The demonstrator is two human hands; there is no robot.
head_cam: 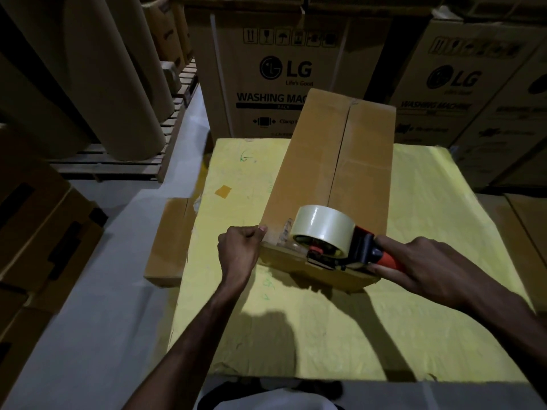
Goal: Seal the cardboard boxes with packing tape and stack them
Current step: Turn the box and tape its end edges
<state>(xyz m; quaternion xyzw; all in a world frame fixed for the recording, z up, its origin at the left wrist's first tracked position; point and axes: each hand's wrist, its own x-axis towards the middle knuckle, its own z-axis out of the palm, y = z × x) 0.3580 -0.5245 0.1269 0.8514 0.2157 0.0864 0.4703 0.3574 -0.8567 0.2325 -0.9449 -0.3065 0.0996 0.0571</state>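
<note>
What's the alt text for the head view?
A person's right hand holds a red-handled tape dispenser at the near end of a long cardboard box, while the left hand grips the box's near left corner. The box lies on a yellow-covered table, washing-machine cartons behind.

"LG Life's Good", "WASHING MAC…" on back carton [281, 84]

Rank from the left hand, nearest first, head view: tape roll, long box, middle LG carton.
1. long box: the left hand grips its near left corner.
2. tape roll: just to the right, over the box's near end.
3. LG carton: far back, centre.
</note>
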